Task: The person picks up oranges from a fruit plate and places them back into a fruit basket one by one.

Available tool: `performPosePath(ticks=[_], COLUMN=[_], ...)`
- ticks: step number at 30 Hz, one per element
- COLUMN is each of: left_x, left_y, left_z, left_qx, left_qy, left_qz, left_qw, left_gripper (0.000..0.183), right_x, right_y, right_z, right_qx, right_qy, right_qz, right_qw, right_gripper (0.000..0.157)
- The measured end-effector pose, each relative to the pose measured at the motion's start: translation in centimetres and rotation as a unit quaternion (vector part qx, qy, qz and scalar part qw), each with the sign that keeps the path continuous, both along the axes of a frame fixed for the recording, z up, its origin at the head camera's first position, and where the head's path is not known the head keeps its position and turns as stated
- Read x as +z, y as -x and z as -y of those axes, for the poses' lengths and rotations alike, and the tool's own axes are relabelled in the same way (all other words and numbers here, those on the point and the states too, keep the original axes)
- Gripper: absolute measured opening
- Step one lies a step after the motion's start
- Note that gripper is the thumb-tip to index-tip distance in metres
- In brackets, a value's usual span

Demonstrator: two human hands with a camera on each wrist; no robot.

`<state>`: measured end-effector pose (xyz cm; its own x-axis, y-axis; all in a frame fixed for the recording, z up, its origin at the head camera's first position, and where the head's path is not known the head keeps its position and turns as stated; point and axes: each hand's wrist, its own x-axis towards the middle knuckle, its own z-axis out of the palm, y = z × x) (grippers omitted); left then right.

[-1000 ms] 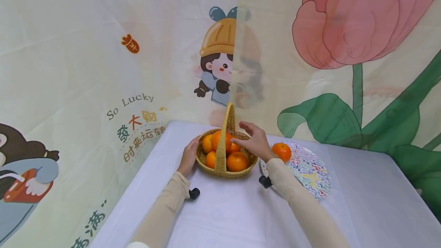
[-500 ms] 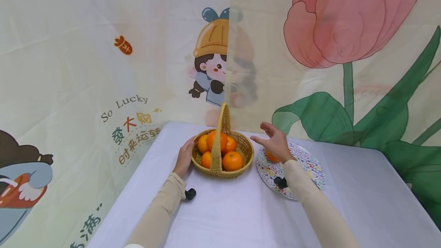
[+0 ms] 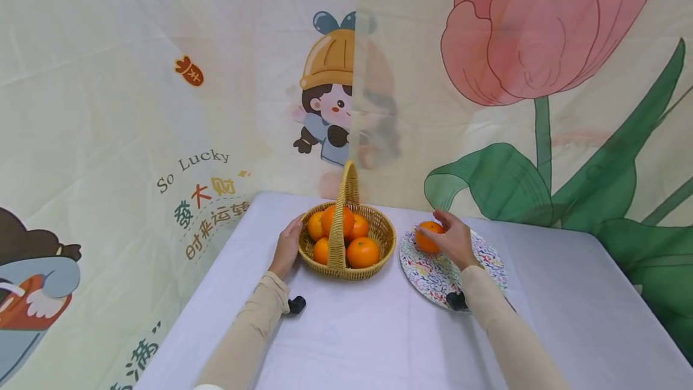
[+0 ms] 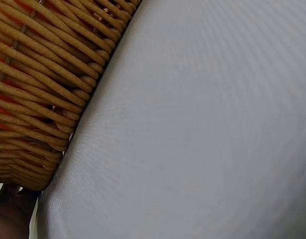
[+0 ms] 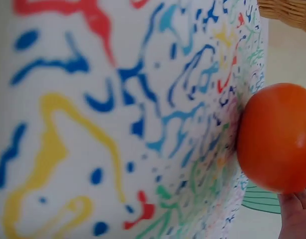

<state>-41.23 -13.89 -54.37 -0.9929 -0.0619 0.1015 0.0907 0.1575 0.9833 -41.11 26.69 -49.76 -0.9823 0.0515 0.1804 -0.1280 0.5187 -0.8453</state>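
Observation:
A woven wicker basket [image 3: 303,256] with a tall handle holds several oranges [image 3: 363,252]. My left hand [image 3: 286,250] rests along its left side, the fingers lying against the wall near the rim. In the left wrist view, part of that hand [image 4: 13,214] touches the basket's wicker wall [image 4: 38,74]. A single orange [image 3: 425,241] sits on the round speckled plate [image 3: 428,284]. My right hand [image 3: 456,242] has come round this orange, thumb over its near side and fingers behind. In the right wrist view, the orange [image 5: 277,139] is against the patterned plate surface [image 5: 103,144].
A white cloth covers the table [image 3: 346,336], which extends in front of the basket and right of the plate. Printed curtains [image 3: 271,77] hang close behind and to the left. Black wrist mounts [image 3: 296,304] stick out from both sleeves.
My right hand has moved right, away from the basket, and come down around the orange on the plate. The left hand stays at the basket's side. The head view has shifted slightly.

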Motion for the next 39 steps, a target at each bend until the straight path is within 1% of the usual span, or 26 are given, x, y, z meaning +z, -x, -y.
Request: performPosePath(ticks=[6, 12, 19, 25, 31, 33, 39], left_x=[0.0, 0.4, 0.4, 0.2, 0.1, 0.1, 0.1], left_y=[0.0, -0.1, -0.1, 0.0, -0.1, -0.1, -0.2], left_z=[0.1, 0.1, 0.2, 0.1, 0.1, 0.1, 0.0], left_qx=[-0.001, -0.001, 0.001, -0.001, -0.002, -0.003, -0.002], left_qy=[-0.006, -0.003, -0.005, -0.004, -0.014, -0.016, -0.012], left_qz=[-0.001, 0.000, -0.003, -0.002, -0.025, -0.029, -0.025], left_qw=[1.0000, 1.0000, 1.0000, 1.0000, 0.9996, 0.9994, 0.9996], left_gripper=[0.047, 0.049, 0.048, 0.047, 0.046, 0.046, 0.046], right_x=[-1.1, -1.4, -1.7, -2.0, -2.3, -2.3, -2.2], right_y=[0.0, 0.0, 0.2, 0.3, 0.5, 0.5, 0.5], right_z=[-0.3, -0.5, -0.6, -0.8, -0.9, -0.9, -0.8], right_qx=[-0.014, -0.012, -0.011, -0.005, -0.006, -0.008, -0.009], right_qy=[-0.015, -0.007, -0.038, -0.051, -0.047, -0.042, -0.035], right_qz=[0.022, 0.048, 0.082, 0.087, 0.096, 0.097, 0.097], right_qw=[1.000, 0.999, 0.996, 0.995, 0.994, 0.994, 0.995], right_gripper=[0.079, 0.085, 0.095, 0.097, 0.105, 0.105, 0.101])
